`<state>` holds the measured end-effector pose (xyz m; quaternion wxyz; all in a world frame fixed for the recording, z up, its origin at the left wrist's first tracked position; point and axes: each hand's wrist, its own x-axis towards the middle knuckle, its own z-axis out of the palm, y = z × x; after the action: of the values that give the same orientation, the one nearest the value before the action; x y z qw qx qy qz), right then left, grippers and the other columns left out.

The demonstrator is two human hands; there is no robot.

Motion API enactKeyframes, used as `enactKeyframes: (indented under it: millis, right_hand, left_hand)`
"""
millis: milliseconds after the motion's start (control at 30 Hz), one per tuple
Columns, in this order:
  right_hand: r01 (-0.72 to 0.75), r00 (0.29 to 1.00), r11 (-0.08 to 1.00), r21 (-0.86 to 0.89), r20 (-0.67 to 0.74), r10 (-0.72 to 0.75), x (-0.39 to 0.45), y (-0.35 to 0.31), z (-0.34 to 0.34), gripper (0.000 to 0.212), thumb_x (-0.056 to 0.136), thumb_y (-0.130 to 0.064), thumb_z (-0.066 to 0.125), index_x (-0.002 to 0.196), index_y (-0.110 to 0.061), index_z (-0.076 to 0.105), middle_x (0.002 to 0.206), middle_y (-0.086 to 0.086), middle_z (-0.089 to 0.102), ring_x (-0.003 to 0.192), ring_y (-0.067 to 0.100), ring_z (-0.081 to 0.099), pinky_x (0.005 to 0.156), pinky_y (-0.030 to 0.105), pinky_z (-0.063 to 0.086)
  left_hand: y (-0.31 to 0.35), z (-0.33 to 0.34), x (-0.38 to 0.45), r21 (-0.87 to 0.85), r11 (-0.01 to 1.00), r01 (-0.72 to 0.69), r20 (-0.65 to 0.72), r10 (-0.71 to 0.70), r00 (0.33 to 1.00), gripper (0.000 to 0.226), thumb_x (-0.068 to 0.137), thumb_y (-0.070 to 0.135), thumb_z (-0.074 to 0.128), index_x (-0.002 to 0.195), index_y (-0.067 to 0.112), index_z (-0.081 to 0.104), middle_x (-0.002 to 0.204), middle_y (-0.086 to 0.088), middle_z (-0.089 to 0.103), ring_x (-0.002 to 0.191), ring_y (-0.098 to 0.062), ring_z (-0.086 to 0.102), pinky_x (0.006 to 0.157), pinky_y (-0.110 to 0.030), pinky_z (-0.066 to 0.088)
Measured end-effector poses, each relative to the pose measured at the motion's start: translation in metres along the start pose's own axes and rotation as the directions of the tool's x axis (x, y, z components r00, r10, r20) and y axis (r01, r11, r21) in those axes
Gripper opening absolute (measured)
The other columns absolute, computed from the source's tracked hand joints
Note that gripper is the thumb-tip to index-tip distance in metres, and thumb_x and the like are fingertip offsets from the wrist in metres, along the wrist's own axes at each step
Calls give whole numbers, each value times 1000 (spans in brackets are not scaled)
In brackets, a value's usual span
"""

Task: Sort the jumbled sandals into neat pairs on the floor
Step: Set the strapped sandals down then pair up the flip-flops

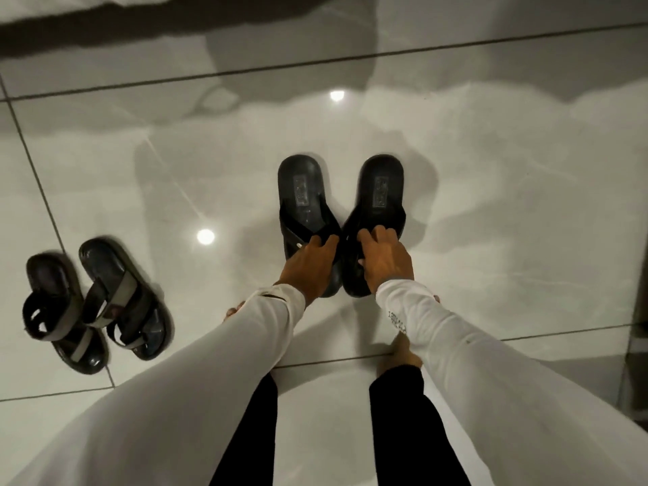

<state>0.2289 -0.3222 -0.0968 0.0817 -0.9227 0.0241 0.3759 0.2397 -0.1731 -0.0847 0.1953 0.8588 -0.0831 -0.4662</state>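
Observation:
Two black cross-strap slides lie side by side on the glossy tile floor, heels pointing away from me. My left hand (308,263) rests on the strap and toe end of the left slide (302,194). My right hand (384,257) grips the strap of the right slide (380,191). The two slides touch near their toe ends. At the left, a pair of black sandals with grey straps stands together: one sandal (61,303) and its mate (122,292) beside it.
White-grey glossy tiles (508,205) with dark grout lines spread all around. My bare feet (406,352) and dark trouser legs are below the hands. A dark edge of furniture (638,345) shows at the far right.

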Motion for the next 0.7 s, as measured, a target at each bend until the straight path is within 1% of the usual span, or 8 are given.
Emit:
enactKeyframes:
  millis: [100,233,367,500,567,600,633,700]
  right_hand:
    - [-45,999,999,-10,14,45,12,29,-11,40,88,-15,62,128,-11,55,128,14,53,121,33,47,91,40,51]
    - [-91,996,996,1,16,91,34,82,-34,29,88,-17,63,116,-10,64,129,15,52,124,35,44,85,42,52]
    - [-106,994,994,39,-3,106,61,135,-61,34,87,-16,63,121,-11,59,131,17,47,122,37,47,87,42,53]
    - [-86,996,996,4,-38,86,82,178,-93,32,89,-15,58,121,-9,57,131,18,47,120,36,46,79,39,46]
    - [-81,996,997,-20,-45,80,90,193,-107,34,88,-15,58,121,-7,57,131,19,46,122,39,43,82,43,47]
    - [-102,994,995,3,-39,102,93,197,-112,36,88,-16,57,123,-7,57,132,19,46,124,39,42,84,43,46]
    - [-125,992,992,22,-27,125,95,202,-119,38,89,-17,55,126,-7,56,133,19,45,124,39,43,86,42,44]
    - [-121,992,993,13,-17,121,95,209,-127,39,91,-18,52,128,-8,55,134,19,45,124,38,44,88,40,42]
  left_hand:
    - [23,-14,23,20,1000,-2,25,2,1000,43,96,17,54,137,12,43,127,-19,55,111,-41,62,98,-49,53]
    - [62,-27,58,30,999,15,64,-17,998,44,93,11,53,135,12,42,130,-21,52,115,-45,58,99,-54,51]
    - [104,-32,91,-14,1000,4,31,-3,1000,47,91,7,54,136,12,43,132,-19,51,119,-43,57,102,-55,48]
    - [144,-35,119,-53,998,-27,-45,25,999,39,93,9,55,131,7,47,129,-21,55,117,-44,58,102,-52,48]
    - [162,-37,129,-69,997,-46,-74,41,996,38,94,10,53,130,4,48,127,-23,55,115,-46,59,102,-53,48]
    - [170,-39,134,-76,996,-50,-73,45,996,38,94,12,53,130,4,48,127,-24,55,115,-47,58,102,-54,48]
    - [177,-41,138,-76,996,-52,-65,47,997,39,93,13,53,131,4,48,128,-24,54,116,-47,58,102,-54,47]
    - [188,-42,144,-57,998,-40,-48,38,998,41,93,12,53,134,5,47,131,-24,52,119,-46,56,104,-53,46]
